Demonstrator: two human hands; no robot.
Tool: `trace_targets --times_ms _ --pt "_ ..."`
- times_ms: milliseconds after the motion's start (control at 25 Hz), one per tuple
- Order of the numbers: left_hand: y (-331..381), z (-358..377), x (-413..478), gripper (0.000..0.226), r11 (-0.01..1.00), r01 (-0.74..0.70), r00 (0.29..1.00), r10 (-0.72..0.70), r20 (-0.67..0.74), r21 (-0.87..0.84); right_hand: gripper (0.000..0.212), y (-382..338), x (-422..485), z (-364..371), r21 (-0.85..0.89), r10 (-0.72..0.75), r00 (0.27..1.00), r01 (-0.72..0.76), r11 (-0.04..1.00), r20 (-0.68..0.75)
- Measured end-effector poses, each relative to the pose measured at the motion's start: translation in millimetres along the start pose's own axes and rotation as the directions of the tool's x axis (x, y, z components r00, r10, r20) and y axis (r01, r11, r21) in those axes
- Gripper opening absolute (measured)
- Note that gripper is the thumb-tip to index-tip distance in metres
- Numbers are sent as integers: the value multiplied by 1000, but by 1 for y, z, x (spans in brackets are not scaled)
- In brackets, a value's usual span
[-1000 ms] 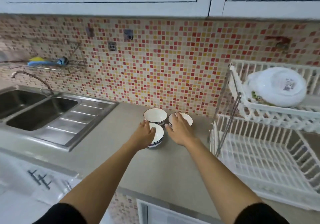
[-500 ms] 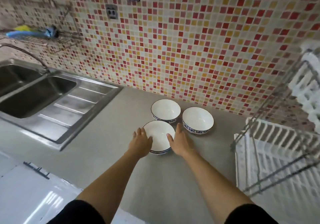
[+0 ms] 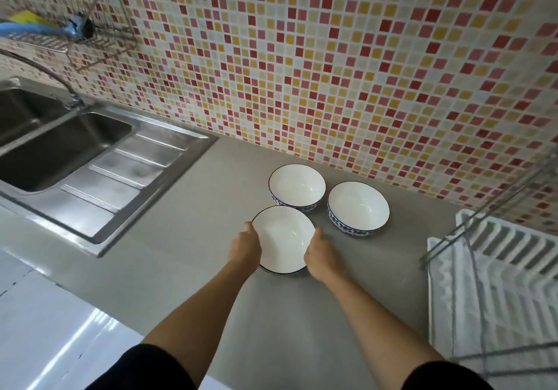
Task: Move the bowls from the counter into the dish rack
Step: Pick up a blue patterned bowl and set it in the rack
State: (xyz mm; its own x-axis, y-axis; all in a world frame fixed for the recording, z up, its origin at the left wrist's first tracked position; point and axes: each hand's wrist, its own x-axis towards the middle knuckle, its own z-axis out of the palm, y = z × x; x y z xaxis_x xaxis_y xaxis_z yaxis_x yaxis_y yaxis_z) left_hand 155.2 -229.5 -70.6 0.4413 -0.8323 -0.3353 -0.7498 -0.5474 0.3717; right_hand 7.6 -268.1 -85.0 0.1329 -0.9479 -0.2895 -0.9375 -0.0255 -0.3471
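On the grey counter (image 3: 187,272), three white bowls with blue patterns are seen close together. No bowl is seen inside the dish rack (image 3: 495,287) yet, as far as the part in view shows, so the job looks like it is only at the start. All three bowls are left to be moved.

The near bowl (image 3: 282,240) is placed in the middle of the view. From it, the back bowl (image 3: 297,187) is found at about 12 o'clock, just beside it, and their rims seem to overlap in the picture. The right bowl (image 3: 358,207) is found at about 2 o'clock, near but apart. The dish rack is found at about 3 o'clock, well apart from the bowls. A sink (image 3: 57,145) is seen far off at about 10 o'clock.

The near bowl is held between both hands. The left hand (image 3: 245,246) is curled against the bowl's left rim, at its 9 o'clock side. The right hand (image 3: 320,257) is pressed against its right rim, at about its 4 o'clock side. Both hands are half closed around the bowl, not spread wide. Nothing else is touched by them. It cannot be told if the bowl is lifted off the counter or is resting on it.

A lift and a carry to the rack are probably needed next.
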Motion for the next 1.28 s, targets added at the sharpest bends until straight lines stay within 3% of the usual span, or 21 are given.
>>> trace_targets --times_ms 160,360,480,600,720,840,920,1000,1080,1160,1280 --pt "1 -18 -38 40 997 -66 994 62 -93 -50 33 -2 -39 -15 116 -17 998 24 993 -60" --pt "5 -47 -110 39 965 -223 940 176 -292 -137 51 -1 -113 -51 179 -43 967 90 980 -251" --pt "12 -66 -161 42 933 -330 866 241 -438 -140 53 -2 -174 -87 266 -68 921 180 947 -383" --pt "25 -86 -209 44 864 -488 716 316 -622 -124 45 -4 -226 -128 350 -107 833 340 873 -543" --pt "50 -115 -257 40 681 -699 567 339 -751 -221 52 -1 -276 -179 412 -78 748 446 795 -660" --pt "86 -145 -308 31 395 -860 476 398 -784 -322 37 14 -320 -233 519 -34 667 610 600 -744" --pt "112 -157 -337 22 215 -896 444 436 -783 -389 31 34 -337 -261 532 -24 632 672 516 -775" --pt "136 -160 -358 18 96 -889 436 477 -763 -448 52 62 -348 -281 529 -39 621 697 484 -783" --pt "166 -157 -380 16 13 -862 429 551 -716 -507 66 102 -359 -304 539 -56 627 708 456 -777" --pt "200 -149 -398 15 -44 -834 405 627 -666 -549 61 145 -370 -328 557 -83 628 737 383 -774" --pt "255 -132 -420 16 -42 -811 368 739 -565 -583 72 214 -380 -363 519 -142 602 767 378 -786"
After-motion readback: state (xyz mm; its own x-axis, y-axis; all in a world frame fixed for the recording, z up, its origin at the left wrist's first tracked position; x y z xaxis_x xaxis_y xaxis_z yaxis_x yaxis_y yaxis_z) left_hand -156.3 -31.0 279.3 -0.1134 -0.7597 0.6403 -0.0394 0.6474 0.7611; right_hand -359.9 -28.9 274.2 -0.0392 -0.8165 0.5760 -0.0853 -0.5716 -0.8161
